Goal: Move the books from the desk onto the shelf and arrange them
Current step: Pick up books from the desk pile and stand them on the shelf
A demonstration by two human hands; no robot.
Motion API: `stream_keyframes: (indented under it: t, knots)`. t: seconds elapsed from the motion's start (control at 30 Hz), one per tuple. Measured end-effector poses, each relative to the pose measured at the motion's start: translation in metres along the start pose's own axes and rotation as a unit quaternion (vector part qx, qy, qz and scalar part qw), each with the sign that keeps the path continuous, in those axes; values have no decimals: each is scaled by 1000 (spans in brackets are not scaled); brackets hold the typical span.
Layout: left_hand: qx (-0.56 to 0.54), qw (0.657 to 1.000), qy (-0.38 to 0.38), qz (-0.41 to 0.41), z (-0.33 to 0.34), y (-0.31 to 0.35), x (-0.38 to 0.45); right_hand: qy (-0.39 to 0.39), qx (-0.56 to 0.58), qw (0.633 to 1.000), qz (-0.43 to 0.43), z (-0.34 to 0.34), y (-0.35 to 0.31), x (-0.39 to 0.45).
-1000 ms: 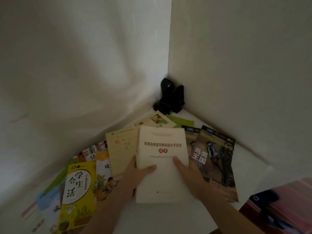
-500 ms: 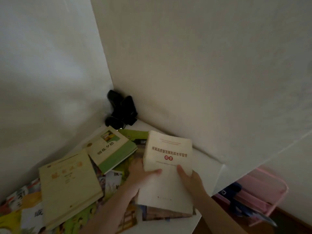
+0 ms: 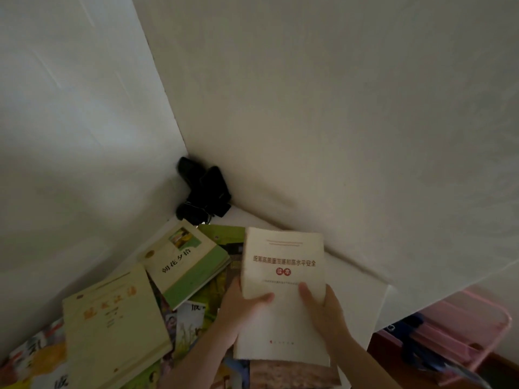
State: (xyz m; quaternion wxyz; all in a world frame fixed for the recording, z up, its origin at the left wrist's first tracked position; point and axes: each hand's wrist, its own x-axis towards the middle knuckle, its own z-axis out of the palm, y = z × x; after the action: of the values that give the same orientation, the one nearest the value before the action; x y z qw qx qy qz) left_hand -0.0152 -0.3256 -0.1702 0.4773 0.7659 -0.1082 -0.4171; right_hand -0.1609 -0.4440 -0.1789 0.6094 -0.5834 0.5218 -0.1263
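Observation:
A thick cream book (image 3: 283, 259) with red Chinese lettering is held above the white desk (image 3: 359, 293) in both hands. My left hand (image 3: 241, 310) grips its left edge, thumb on the cover. My right hand (image 3: 325, 307) grips its right edge, thumb on the cover too. To the left lie a cream-and-green book (image 3: 185, 262) and a pale yellow book (image 3: 112, 327), on top of several colourful children's books (image 3: 191, 327). No shelf is in view.
A black device (image 3: 203, 192) with a cable sits in the corner where two white walls meet. The desk's right edge (image 3: 384, 307) drops off to a pink plastic rack (image 3: 455, 338) with dark items in it, lower right.
The view has swung to the right, so the books have slid left in frame. The cream book has come up off the pile, still held in both hands, over the desk's right part.

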Motion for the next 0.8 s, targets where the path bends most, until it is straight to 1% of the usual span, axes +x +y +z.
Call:
stream_keyframes:
  t: [0.03,0.07,0.13,0.17,0.27,0.33,0.37,0.47,0.53,0.67,0.73,0.8]
  knots:
    - [-10,999,31,2,-7,-1,-3,-7,-16,1000,-15,5,-7,-1]
    - [11,998,67,-3,-13,-4,-3,-18,-30,999,-24,11,-12,0]
    - [99,987,120,-44,-23,-10,-1,-37,-45,998,-32,20,-19,0]
    - [118,984,119,-66,-25,-12,0,-41,-45,998,-29,23,-19,0]
    - [138,982,87,-99,-23,-18,5,-33,-39,999,-11,21,-17,-2]
    - [145,980,89,-106,-18,-17,10,-31,-37,999,-14,16,-13,-3]
    - [127,982,89,-105,-15,-19,15,-33,-34,999,-15,13,-12,-3]
    - [63,992,83,-66,-7,-18,15,-41,-14,999,-24,6,-14,-2]
    - [17,997,66,-35,-6,-15,7,-46,4,999,-23,3,-12,-3]
    - [-27,998,51,24,-13,-11,-20,-61,27,997,-42,3,-12,-16]
    - [-43,996,61,51,-31,-5,-40,-84,31,994,-66,12,-26,-28]
    - [-46,992,87,74,-58,1,-59,-125,28,988,-84,30,-44,-41]
